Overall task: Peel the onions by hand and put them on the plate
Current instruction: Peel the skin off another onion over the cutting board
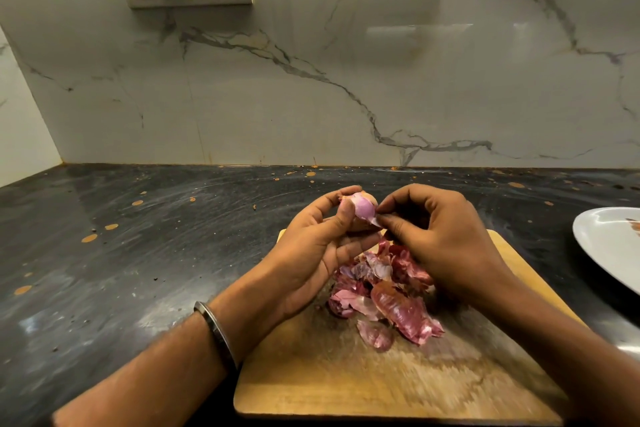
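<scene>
The left hand (311, 246) cups the onion (360, 210); the right hand (440, 236) pinches its loose skin; the plate (602, 239) lies well off to the right, nearer the right hand.

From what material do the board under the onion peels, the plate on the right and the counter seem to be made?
The board looks like light wood with a matt finish: visible grain and scuffed patches. The plate seems glazed ceramic or melamine, white and glossy; I cannot tell which. The counter looks like polished dark stone, with swirled veins, orange flecks and soft reflections.
</scene>
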`<state>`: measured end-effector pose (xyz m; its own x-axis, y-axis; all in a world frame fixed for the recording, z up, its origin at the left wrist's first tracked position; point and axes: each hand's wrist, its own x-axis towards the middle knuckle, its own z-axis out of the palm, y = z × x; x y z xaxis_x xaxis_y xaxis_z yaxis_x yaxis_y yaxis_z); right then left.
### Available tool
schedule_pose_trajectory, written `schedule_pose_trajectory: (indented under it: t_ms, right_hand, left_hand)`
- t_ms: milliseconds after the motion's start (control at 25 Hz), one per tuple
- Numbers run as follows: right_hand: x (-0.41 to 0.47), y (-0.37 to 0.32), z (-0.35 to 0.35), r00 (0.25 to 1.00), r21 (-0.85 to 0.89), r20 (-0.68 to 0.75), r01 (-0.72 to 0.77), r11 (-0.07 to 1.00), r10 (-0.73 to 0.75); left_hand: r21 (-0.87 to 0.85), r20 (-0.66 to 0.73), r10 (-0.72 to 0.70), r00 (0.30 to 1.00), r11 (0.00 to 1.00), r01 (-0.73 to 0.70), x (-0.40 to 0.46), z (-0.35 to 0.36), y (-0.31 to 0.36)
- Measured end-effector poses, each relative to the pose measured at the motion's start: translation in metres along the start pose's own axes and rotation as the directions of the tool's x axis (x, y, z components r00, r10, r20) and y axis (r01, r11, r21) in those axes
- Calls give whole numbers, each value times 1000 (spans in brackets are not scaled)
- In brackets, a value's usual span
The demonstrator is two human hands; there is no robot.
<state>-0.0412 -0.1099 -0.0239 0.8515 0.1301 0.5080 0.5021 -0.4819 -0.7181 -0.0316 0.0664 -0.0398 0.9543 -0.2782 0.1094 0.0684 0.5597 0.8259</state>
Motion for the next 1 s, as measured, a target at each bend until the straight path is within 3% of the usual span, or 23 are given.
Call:
schedule_pose_trajectory:
  t_ms: [360, 600, 800, 1000]
  right_hand:
    - [-4, -7, -1, 995, -118, 80, 70, 990, -61]
    - [-4, -3, 0, 999, -103, -42, 17, 995, -22]
    - [-2, -1, -3, 996, -18, -59, -64, 998, 63]
    - [-3, -3, -2, 998, -22, -50, -42, 999, 41]
  left_hand:
    - [21, -57, -1, 998, 1000, 2, 4, -5, 2]
    - [4, -16, 9, 1000, 1000, -9, 3, -4, 0]
    - [99, 16, -12, 1000, 995, 10, -1, -2, -3]
    - [181, -20, 37, 999, 983, -33, 1, -4, -6]
